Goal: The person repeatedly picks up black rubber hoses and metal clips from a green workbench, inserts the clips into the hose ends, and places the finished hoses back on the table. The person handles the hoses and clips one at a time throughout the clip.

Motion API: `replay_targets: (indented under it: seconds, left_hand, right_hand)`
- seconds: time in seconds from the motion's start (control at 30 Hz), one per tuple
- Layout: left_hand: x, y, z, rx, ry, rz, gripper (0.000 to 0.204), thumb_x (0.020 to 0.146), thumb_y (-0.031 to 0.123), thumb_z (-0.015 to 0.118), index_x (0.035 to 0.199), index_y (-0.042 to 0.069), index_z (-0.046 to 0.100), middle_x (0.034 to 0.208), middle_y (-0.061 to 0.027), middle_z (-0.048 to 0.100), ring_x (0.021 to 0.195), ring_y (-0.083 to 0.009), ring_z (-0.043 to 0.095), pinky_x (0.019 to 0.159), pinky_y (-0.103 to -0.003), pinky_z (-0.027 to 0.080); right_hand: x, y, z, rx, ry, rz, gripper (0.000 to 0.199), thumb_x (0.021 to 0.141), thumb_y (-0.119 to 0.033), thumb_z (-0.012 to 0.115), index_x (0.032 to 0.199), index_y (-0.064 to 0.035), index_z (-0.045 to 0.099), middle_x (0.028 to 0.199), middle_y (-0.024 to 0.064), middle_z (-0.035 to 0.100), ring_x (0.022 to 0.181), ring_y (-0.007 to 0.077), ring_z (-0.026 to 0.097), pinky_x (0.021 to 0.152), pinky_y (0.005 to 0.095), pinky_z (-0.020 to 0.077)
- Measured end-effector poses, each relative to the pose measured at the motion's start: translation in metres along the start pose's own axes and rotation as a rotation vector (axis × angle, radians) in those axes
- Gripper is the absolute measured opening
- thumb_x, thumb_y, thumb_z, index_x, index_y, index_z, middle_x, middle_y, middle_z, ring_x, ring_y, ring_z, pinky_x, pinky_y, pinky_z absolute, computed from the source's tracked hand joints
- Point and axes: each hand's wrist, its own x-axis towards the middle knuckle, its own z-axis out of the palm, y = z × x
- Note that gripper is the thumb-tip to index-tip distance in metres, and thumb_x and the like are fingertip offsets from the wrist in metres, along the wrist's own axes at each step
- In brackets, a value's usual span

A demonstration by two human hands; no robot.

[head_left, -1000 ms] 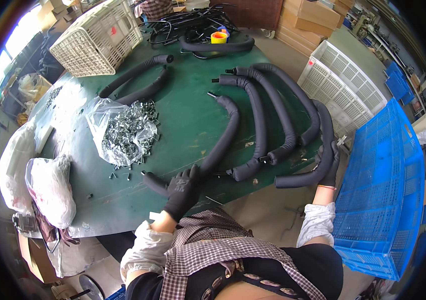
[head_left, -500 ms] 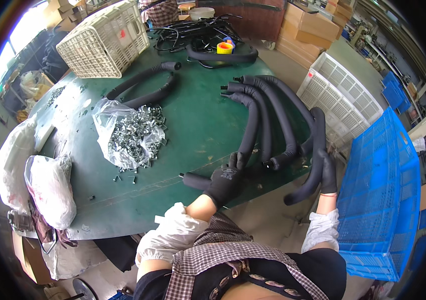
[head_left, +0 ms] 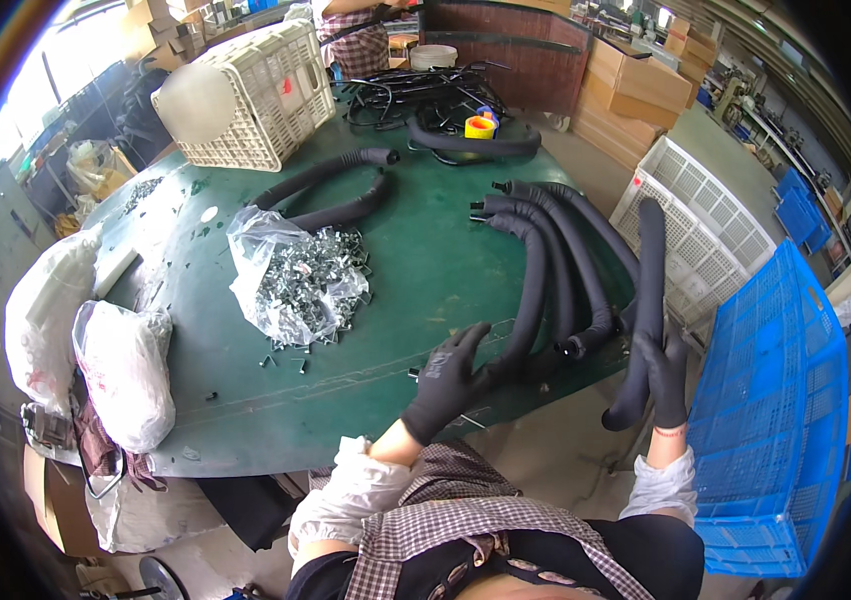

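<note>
At the table's right edge, my right hand (head_left: 664,375), in a black glove, is closed around the lower part of a dark foam-covered tube (head_left: 652,270). That tube stands nearly upright in view, its lower end past the edge. My left hand (head_left: 443,385), also gloved in black, is over the near edge with its fingers stretched out. Its thumb side is close to the near end of a bent foam-covered tube (head_left: 529,300); whether they touch, I cannot tell. Several such tubes lie side by side there, with black ends poking out. Part of a tube behind my left hand is hidden.
On the green table (head_left: 416,270) a plastic bag (head_left: 264,265) spills small metal clips (head_left: 316,285). Farther back are a cream crate (head_left: 246,100), thin black tubes (head_left: 416,95) and yellow tape (head_left: 481,127). Blue crates (head_left: 771,400) and a white crate (head_left: 696,230) stand right. Another person works behind.
My left hand has come off the tube it rested on, and its fingers have spread. The tube in my right hand has straightened in view. The whole view has shifted slightly.
</note>
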Motion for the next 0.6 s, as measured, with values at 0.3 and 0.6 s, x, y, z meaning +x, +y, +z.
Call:
replay_targets:
  seconds: [0.3,0.6]
  left_hand:
    - [-0.037,0.000,-0.120,-0.757,0.238,0.026,0.077,0.093,0.056,0.050,0.142,0.000,0.029,0.125,-0.0170,0.055,0.107,-0.0266,0.059,0.085,-0.036,0.051]
    - [-0.159,0.028,-0.196,-0.814,0.505,-0.144,0.078,0.079,0.039,0.063,0.139,-0.003,0.036,0.117,-0.0156,0.055,0.067,-0.0113,0.051,0.057,-0.024,0.042]
  right_hand:
    - [-0.122,-0.066,0.108,-0.668,-0.587,-0.826,0.072,0.080,-0.047,0.066,0.130,0.0022,0.048,0.071,0.0145,0.064,0.054,0.0322,0.061,0.057,0.0438,0.0495]
    - [-0.221,-0.034,0.195,-0.383,-1.111,-0.863,0.077,0.083,-0.051,0.062,0.137,0.0009,0.043,0.077,0.0162,0.063,0.061,0.0287,0.062,0.057,0.0417,0.0479]
